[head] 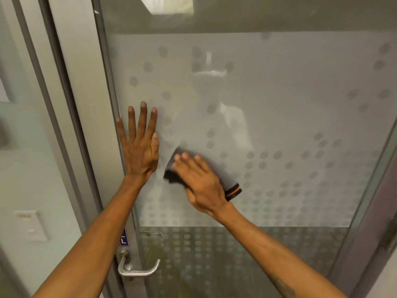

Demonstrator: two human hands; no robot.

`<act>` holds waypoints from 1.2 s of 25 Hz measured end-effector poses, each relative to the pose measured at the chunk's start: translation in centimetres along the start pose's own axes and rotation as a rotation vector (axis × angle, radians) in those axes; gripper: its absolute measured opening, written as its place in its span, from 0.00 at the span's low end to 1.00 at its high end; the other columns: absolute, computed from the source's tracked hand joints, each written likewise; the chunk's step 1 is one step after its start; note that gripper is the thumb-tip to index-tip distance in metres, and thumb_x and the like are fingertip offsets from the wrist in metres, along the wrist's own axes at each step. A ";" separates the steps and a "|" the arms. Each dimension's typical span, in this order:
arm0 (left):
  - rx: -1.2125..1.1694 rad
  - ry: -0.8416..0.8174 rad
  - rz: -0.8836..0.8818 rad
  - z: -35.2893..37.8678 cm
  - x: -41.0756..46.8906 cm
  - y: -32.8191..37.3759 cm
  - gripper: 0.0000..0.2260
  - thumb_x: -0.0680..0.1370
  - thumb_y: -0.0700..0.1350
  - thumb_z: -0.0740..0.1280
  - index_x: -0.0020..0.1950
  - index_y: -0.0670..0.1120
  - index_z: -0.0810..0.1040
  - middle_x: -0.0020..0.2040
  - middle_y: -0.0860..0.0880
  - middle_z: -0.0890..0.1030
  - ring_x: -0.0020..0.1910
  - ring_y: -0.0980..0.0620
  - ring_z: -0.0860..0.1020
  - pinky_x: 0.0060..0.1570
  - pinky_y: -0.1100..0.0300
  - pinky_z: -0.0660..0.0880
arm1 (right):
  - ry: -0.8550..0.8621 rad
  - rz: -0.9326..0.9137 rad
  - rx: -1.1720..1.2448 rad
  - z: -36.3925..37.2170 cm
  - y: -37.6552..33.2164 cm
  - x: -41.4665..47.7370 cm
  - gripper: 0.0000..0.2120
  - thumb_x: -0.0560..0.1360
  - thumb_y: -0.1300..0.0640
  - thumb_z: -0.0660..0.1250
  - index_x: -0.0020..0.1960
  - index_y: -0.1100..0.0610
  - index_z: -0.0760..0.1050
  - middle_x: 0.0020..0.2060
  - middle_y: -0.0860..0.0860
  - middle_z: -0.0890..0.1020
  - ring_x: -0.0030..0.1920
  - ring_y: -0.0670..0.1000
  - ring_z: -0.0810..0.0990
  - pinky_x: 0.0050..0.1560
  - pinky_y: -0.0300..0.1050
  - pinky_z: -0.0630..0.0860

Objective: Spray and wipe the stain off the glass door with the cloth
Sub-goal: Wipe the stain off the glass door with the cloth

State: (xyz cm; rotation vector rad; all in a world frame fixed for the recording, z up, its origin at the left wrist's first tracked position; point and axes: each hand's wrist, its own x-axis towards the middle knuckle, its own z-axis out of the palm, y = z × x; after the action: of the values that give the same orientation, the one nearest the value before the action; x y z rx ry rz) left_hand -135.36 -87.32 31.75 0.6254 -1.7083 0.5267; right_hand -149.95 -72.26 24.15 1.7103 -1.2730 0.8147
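Note:
The glass door point(279, 117) fills the view, frosted with a pattern of grey dots and a faint reflection of a person. My left hand point(140, 147) lies flat on the glass near the door's left edge, fingers spread and pointing up, holding nothing. My right hand point(199, 181) presses a dark grey cloth point(231, 179) with a black and orange edge against the glass just right of the left hand. No stain stands out on the glass. No spray bottle is in view.
A metal lever handle point(137, 271) sits low on the door's left edge. The grey door frame point(86, 125) runs down the left, with a pale wall and a white switch plate point(32, 225) beyond it. Another frame edge point(378, 190) runs down the right.

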 end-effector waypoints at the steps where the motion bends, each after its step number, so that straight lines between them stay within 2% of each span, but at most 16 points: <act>1: 0.007 0.003 0.012 0.2 -0.1 -0.1 0.26 0.86 0.50 0.47 0.85 0.48 0.51 0.84 0.49 0.51 0.83 0.47 0.43 0.79 0.33 0.48 | -0.105 -0.124 -0.025 0.4 -0.1 -1.9 0.28 0.76 0.64 0.64 0.76 0.62 0.70 0.77 0.56 0.68 0.80 0.54 0.62 0.82 0.54 0.55; 3: 0.035 0.007 0.025 0.4 -0.2 -0.3 0.26 0.86 0.50 0.48 0.85 0.50 0.48 0.85 0.48 0.51 0.83 0.48 0.41 0.80 0.34 0.47 | -0.242 -0.292 -0.105 0.2 0.8 -5.9 0.27 0.76 0.65 0.63 0.75 0.61 0.71 0.77 0.55 0.69 0.79 0.54 0.64 0.81 0.54 0.57; 5: 0.042 0.022 -0.014 0.6 -0.4 0.1 0.26 0.86 0.48 0.49 0.85 0.50 0.49 0.85 0.45 0.54 0.83 0.48 0.41 0.80 0.35 0.45 | -0.244 -0.265 -0.186 -1.1 2.3 -9.8 0.27 0.76 0.68 0.59 0.74 0.59 0.73 0.77 0.53 0.70 0.79 0.52 0.66 0.81 0.55 0.59; 7: 0.037 0.042 -0.089 1.0 -0.8 0.8 0.26 0.86 0.48 0.49 0.85 0.49 0.51 0.85 0.45 0.55 0.83 0.49 0.41 0.81 0.37 0.43 | -0.112 -0.036 -0.250 -3.3 3.6 -12.6 0.31 0.75 0.72 0.55 0.76 0.56 0.71 0.76 0.52 0.71 0.78 0.52 0.67 0.79 0.59 0.61; 10: 0.049 0.068 -0.112 1.6 -1.0 1.1 0.26 0.86 0.49 0.48 0.85 0.50 0.48 0.84 0.45 0.55 0.83 0.50 0.37 0.81 0.39 0.40 | 0.213 0.352 -0.236 -5.0 4.8 -11.4 0.38 0.69 0.77 0.58 0.78 0.58 0.66 0.76 0.55 0.70 0.80 0.55 0.63 0.79 0.63 0.59; 12: 0.048 0.079 -0.096 1.7 -1.0 0.7 0.26 0.86 0.49 0.48 0.84 0.52 0.45 0.84 0.46 0.55 0.83 0.50 0.37 0.81 0.39 0.40 | 0.329 0.451 -0.123 -4.1 4.3 -7.6 0.34 0.71 0.76 0.59 0.76 0.62 0.67 0.76 0.56 0.68 0.81 0.56 0.60 0.80 0.60 0.56; 14: 0.034 0.086 -0.095 1.8 -0.9 0.7 0.26 0.86 0.50 0.47 0.84 0.52 0.44 0.84 0.46 0.55 0.83 0.50 0.38 0.81 0.38 0.41 | 0.339 0.449 -0.038 -2.3 2.5 -3.9 0.31 0.73 0.73 0.61 0.75 0.62 0.69 0.77 0.55 0.66 0.81 0.56 0.59 0.81 0.58 0.54; 16: 0.005 0.086 -0.098 1.9 -1.0 0.9 0.26 0.86 0.51 0.45 0.84 0.52 0.45 0.84 0.46 0.55 0.83 0.49 0.40 0.81 0.39 0.40 | 0.245 0.377 -0.010 -0.2 0.2 -2.2 0.32 0.73 0.70 0.64 0.76 0.61 0.68 0.78 0.54 0.64 0.82 0.54 0.57 0.82 0.55 0.52; 19: -0.029 0.088 -0.106 1.8 -1.0 0.8 0.26 0.86 0.52 0.44 0.85 0.49 0.51 0.84 0.45 0.57 0.84 0.46 0.46 0.81 0.38 0.42 | 0.057 0.154 -0.044 2.7 -2.6 -2.6 0.31 0.73 0.65 0.66 0.76 0.59 0.69 0.78 0.52 0.65 0.82 0.52 0.58 0.82 0.52 0.51; 21: -0.047 0.092 -0.113 1.8 -0.8 1.1 0.26 0.86 0.51 0.45 0.84 0.48 0.56 0.84 0.45 0.59 0.84 0.41 0.51 0.80 0.36 0.45 | -0.047 -0.003 -0.030 4.0 -3.7 -3.3 0.28 0.74 0.64 0.66 0.74 0.60 0.72 0.76 0.54 0.70 0.80 0.53 0.64 0.82 0.51 0.53; 23: -0.080 0.108 -0.156 1.7 -0.6 2.0 0.26 0.85 0.51 0.46 0.84 0.47 0.58 0.83 0.44 0.59 0.83 0.37 0.54 0.80 0.36 0.45 | -0.172 -0.172 0.013 4.9 -4.9 -4.2 0.26 0.72 0.64 0.69 0.71 0.61 0.76 0.73 0.55 0.75 0.76 0.54 0.70 0.81 0.52 0.59; 25: -0.109 0.130 -0.223 1.7 -0.7 3.2 0.26 0.85 0.50 0.46 0.84 0.47 0.57 0.84 0.44 0.58 0.83 0.36 0.53 0.80 0.37 0.43 | -0.344 -0.343 0.063 5.1 -5.3 -5.2 0.23 0.70 0.64 0.70 0.65 0.62 0.81 0.69 0.56 0.79 0.73 0.55 0.75 0.78 0.55 0.65; 27: -0.088 0.134 -0.246 2.0 -0.9 3.7 0.26 0.86 0.50 0.46 0.84 0.48 0.55 0.84 0.45 0.57 0.83 0.37 0.53 0.80 0.37 0.45 | -0.470 -0.468 0.096 4.3 -4.1 -6.5 0.18 0.70 0.66 0.69 0.60 0.63 0.84 0.67 0.57 0.81 0.70 0.56 0.77 0.76 0.57 0.67; 30: -0.044 0.134 -0.255 2.2 -1.0 3.4 0.26 0.86 0.52 0.44 0.85 0.49 0.53 0.84 0.46 0.56 0.84 0.44 0.48 0.80 0.36 0.46 | -0.482 -0.506 0.034 1.4 -0.2 -10.8 0.16 0.74 0.67 0.71 0.61 0.62 0.83 0.68 0.56 0.80 0.71 0.56 0.77 0.75 0.59 0.68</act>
State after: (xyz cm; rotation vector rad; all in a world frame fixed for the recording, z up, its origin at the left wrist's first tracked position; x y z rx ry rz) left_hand -139.07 -86.05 30.25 0.7476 -1.4839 0.3413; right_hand -152.68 -68.95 14.19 2.2097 -1.0419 0.1277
